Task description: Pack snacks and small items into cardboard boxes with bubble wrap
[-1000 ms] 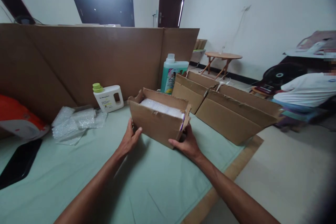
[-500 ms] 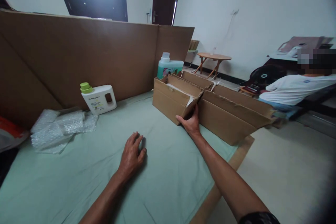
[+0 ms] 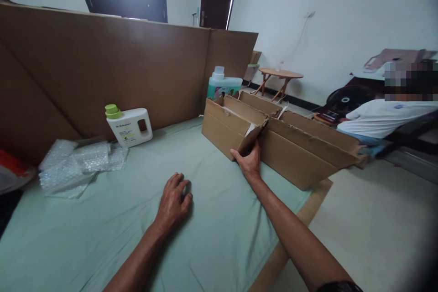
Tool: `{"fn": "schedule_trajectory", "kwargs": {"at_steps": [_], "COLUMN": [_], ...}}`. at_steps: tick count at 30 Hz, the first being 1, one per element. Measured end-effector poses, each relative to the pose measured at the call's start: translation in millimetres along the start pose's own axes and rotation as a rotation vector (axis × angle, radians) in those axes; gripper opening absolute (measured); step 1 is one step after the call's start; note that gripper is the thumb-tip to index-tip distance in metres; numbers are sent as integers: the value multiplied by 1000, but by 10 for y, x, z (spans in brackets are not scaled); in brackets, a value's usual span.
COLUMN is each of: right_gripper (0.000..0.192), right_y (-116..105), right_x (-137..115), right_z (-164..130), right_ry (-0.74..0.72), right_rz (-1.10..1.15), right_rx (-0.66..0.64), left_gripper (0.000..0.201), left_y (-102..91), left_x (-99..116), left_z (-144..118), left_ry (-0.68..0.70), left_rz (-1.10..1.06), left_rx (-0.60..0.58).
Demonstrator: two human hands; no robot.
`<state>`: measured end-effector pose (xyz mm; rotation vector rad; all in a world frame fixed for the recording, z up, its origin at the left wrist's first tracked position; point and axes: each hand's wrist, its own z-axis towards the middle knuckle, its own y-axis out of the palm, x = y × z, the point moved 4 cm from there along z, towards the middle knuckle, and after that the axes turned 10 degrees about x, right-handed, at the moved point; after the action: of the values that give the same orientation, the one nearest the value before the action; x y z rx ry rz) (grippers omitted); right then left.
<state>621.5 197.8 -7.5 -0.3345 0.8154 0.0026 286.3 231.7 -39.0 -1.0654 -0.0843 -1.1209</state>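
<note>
My right hand (image 3: 250, 163) grips the near lower corner of a small open cardboard box (image 3: 224, 130), thumb on its front face and fingers at its right end, partly hidden. That box stands against a longer open cardboard box (image 3: 296, 153) on its right. Some white material shows inside the small box. On the green cloth, my left hand (image 3: 174, 200) rests palm down with its fingers loosely apart, holding nothing. Beyond it stands a white jug-shaped bottle with a green cap (image 3: 129, 127). Behind the boxes is a teal liquid bottle (image 3: 224, 86), its lower part hidden.
Crumpled bubble wrap (image 3: 82, 164) lies at the left, near an orange-and-white item (image 3: 13, 173). A tall cardboard panel (image 3: 137, 68) closes the back of the table. The table's right edge (image 3: 301, 219) drops to the floor. A seated person (image 3: 386, 116) is at the right.
The camera view has shifted slightly. My right hand keeps its grip on the small box, and my left hand stays flat on the cloth with almost no movement.
</note>
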Motion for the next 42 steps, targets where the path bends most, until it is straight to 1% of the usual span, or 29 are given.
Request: {"fn": "schedule_trajectory", "kwargs": {"at_steps": [9, 17, 22, 25, 27, 29, 32, 33, 35, 37, 39, 42], "right_gripper": [106, 98, 92, 89, 82, 70, 51, 47, 45, 54, 68, 84], "right_y": [-1, 35, 69, 38, -28, -119, -184, -152, 22, 314, 655, 1095], "right_x": [-1, 72, 63, 45, 20, -39, -246, -348, -573, -776, -912, -955], "right_z": [-42, -68, -32, -46, -91, -171, -335, -393, -486, -513, -451, -242], "right_ry": [17, 68, 98, 117, 132, 141, 106, 81, 27, -14, -31, -18], "right_rz": [-5, 3, 10, 28, 48, 72, 116, 135, 180, 224, 259, 282], "right_rx": [-1, -7, 10, 5, -12, -38, -115, -158, -263, -364, -439, -489], "left_gripper": [36, 36, 37, 35, 35, 35, 36, 36, 36, 36, 36, 37], "left_y": [10, 26, 17, 7, 0, -7, -19, -25, -35, -44, -48, -50], "left_x": [-8, -27, -26, -9, 6, 22, 44, 50, 61, 72, 83, 91], "left_z": [-3, -11, -12, -10, -5, 2, 14, 18, 25, 31, 38, 47], "left_ry": [17, 23, 28, 24, 16, 10, 4, 1, -6, -12, -15, -18], "left_rz": [3, -3, -4, 4, 11, 15, 14, 14, 14, 14, 14, 16], "left_rx": [14, 22, 8, 9, 7, 0, -15, -19, -31, -45, -58, -62]}}
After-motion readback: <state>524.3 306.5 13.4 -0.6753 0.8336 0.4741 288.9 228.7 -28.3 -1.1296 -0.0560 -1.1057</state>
